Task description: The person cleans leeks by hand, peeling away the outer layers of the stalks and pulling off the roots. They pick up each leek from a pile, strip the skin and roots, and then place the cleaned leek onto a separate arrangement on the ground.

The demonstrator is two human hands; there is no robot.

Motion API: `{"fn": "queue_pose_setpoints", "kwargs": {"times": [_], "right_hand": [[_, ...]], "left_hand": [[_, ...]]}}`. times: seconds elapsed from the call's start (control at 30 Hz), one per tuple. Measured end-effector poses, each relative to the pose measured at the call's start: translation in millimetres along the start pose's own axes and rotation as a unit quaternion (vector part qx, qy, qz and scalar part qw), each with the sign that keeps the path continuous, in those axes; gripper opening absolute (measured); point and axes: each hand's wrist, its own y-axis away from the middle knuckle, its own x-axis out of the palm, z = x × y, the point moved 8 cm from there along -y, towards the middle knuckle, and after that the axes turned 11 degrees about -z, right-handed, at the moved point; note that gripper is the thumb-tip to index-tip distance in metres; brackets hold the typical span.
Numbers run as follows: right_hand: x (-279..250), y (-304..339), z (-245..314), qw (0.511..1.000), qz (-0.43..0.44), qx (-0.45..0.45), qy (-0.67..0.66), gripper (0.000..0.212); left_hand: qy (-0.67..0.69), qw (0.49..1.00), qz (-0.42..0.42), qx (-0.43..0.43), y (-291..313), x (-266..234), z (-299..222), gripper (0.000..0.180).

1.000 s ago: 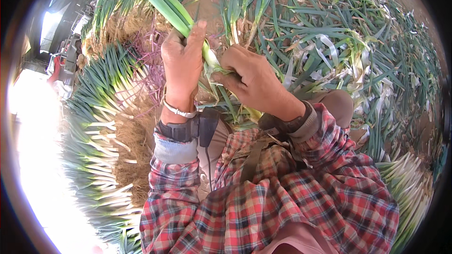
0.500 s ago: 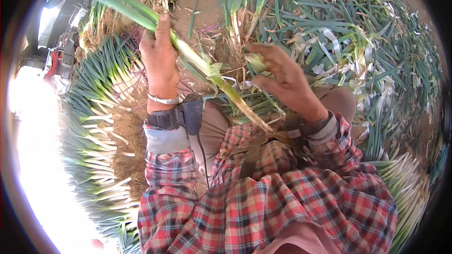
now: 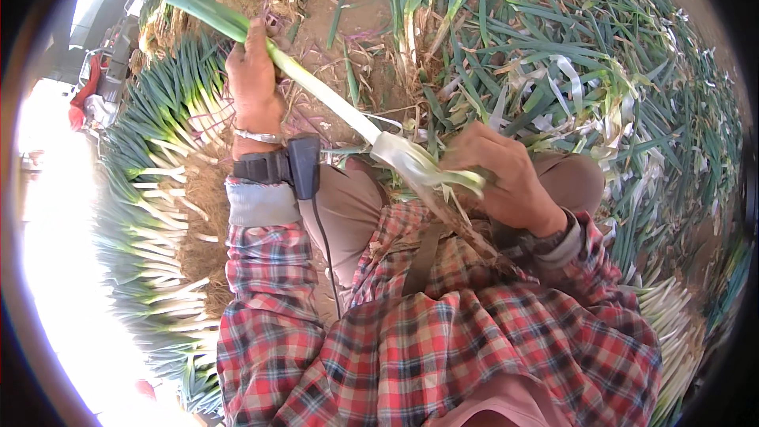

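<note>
A long green onion (image 3: 328, 96) slants across the front of me, its green leaves at the upper left and its lower end near my lap. My left hand (image 3: 254, 83) is closed round it where the leaves meet the pale stem. The stem's middle shows smooth and white. Below that, a loose sleeve of outer skin (image 3: 403, 156) is bunched and hanging off the stem. My right hand (image 3: 506, 178) has its curled fingers on the end of this skin; the fingertips are partly hidden. The brownish root end runs on under the right hand toward my shirt.
Rows of green onions (image 3: 162, 245) with roots lie stacked at my left. Another bundle (image 3: 668, 328) lies at the lower right. Stripped leaves and skins (image 3: 601, 103) cover the ground at the right. A few unpeeled onions (image 3: 407, 28) lie ahead. A cable (image 3: 328, 245) hangs from my left wrist.
My right hand has come down and closed on the outer skin, which has slid down and bared the white stem. My left hand still grips the onion, shifted slightly left.
</note>
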Motion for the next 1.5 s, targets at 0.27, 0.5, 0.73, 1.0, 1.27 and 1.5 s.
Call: {"fn": "queue_pose_setpoints", "kwargs": {"times": [0.27,0.5,0.73,1.0,1.27,1.5], "right_hand": [[49,-44,3,0.973,0.055,0.099,-0.2,0.018],[-14,47,-33,0.918,0.11,0.331,-0.188,0.015],[-95,80,-42,0.918,0.134,0.371,-0.038,0.021],[-107,26,-53,0.923,-0.034,0.151,0.352,0.047],[84,11,-30,0.958,0.155,0.24,-0.033,0.041],[38,-3,-17,0.987,-0.053,0.137,0.058,0.027]], "left_hand": [[0.224,0.958,0.033,-0.174,1,29,23,0.026],[0.276,0.952,-0.062,-0.12,-82,-115,-7,0.032],[0.172,0.977,-0.116,-0.042,-131,-224,-8,0.03],[0.366,0.927,0.048,-0.059,-130,-248,-61,0.023],[0.427,0.862,0.271,0.033,-40,-80,-108,0.035],[0.536,0.804,0.22,-0.134,-3,-70,-69,0.043]]}}
